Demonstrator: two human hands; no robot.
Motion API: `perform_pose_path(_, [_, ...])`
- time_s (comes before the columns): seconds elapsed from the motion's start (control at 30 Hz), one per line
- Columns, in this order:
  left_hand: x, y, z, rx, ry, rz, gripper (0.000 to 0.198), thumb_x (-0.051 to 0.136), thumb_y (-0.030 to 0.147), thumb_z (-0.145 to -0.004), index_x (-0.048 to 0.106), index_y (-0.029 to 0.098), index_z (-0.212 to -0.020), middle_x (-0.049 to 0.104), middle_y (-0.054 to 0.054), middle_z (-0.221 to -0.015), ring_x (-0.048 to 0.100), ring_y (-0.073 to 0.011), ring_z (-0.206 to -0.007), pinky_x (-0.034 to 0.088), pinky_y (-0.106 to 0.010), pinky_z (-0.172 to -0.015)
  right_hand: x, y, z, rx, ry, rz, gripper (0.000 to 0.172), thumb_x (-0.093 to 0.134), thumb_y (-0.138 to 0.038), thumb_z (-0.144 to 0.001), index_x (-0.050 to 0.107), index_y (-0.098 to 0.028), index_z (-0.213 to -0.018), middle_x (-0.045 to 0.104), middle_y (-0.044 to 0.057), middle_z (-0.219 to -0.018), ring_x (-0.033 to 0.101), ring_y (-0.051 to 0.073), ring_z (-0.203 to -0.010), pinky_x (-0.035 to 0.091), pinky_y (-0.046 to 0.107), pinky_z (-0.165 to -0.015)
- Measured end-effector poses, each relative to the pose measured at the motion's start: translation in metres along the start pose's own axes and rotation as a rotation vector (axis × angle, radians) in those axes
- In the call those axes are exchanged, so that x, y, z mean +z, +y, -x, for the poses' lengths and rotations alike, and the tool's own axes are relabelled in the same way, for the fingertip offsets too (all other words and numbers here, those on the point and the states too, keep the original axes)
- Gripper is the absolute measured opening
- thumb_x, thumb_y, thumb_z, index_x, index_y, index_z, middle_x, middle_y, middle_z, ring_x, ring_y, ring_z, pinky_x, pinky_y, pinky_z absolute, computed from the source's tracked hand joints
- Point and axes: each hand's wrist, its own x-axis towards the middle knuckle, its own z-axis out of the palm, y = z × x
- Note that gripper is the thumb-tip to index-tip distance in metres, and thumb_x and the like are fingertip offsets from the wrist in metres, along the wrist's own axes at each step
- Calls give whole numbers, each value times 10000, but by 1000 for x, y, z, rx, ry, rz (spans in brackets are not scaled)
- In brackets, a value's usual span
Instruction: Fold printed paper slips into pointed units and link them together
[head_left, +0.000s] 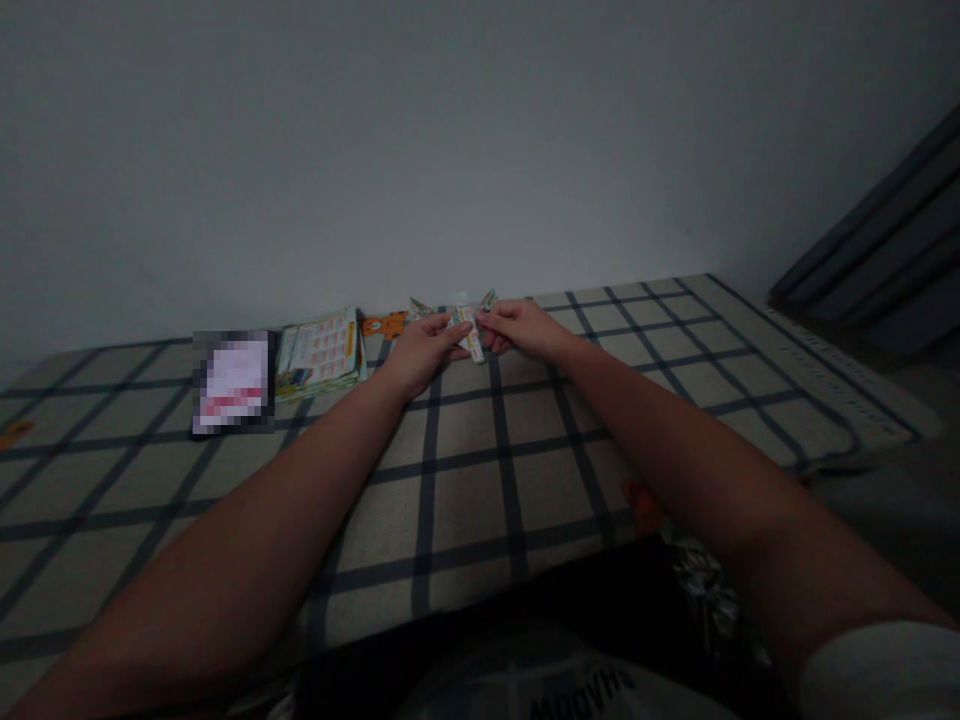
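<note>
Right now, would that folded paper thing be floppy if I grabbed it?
Probably light and fairly stiff: the folded paper piece shows layered folds and pointed tips. Likely crushable; the left hand and right hand pinch it by fingertips.

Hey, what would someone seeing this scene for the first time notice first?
Two bare arms stretch forward, and the left hand and right hand pinch a small folded printed paper at the far side of the checked cloth, near the wall. Next comes the colourful stack of printed sheets lying on the cloth just left of the hands.
</note>
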Motion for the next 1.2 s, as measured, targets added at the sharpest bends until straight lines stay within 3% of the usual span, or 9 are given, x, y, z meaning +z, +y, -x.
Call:
perform_pose_path(0.37, [1, 2, 1, 20, 46, 48, 463, 995, 476, -628, 752, 163, -865, 790, -58, -941, 748, -179, -886, 654, -307, -858, 1, 0, 4, 12, -88, -14, 192, 808, -148, -892, 658, -155, -773, 735, 16, -686, 665, 94, -617, 553, 186, -631])
perform_pose_path(0.6, [-1, 2, 0, -3, 35, 48, 412, 975, 416, -677, 702, 149, -832, 746, -35, -863, 714, -134, -803, 655, -259, -776, 2, -1, 4, -71, -68, 113, 241, 781, -149, -894, 612, -168, -723, 637, -24, -612, 602, 94, -564, 483, 189, -560])
perform_pose_path(0.8, [2, 2, 1, -2, 30, 17, 450, 998, 367, -608, 721, 125, -867, 755, -43, -887, 717, -133, -762, 656, -262, -720, 4, 1, 3, -105, -33, 159, 239, 719, -80, -912, 597, -171, -728, 621, -27, -632, 588, 94, -564, 443, 193, -542])
perform_pose_path(1.2, [3, 7, 4, 7, 71, 54, 421, 998, 366, -630, 727, 153, -872, 792, -59, -941, 753, -166, -842, 663, -302, -818, -4, 2, 4, -130, -105, 208, 217, 724, -249, -960, 653, -167, -771, 634, -26, -605, 593, 98, -572, 453, 192, -560])
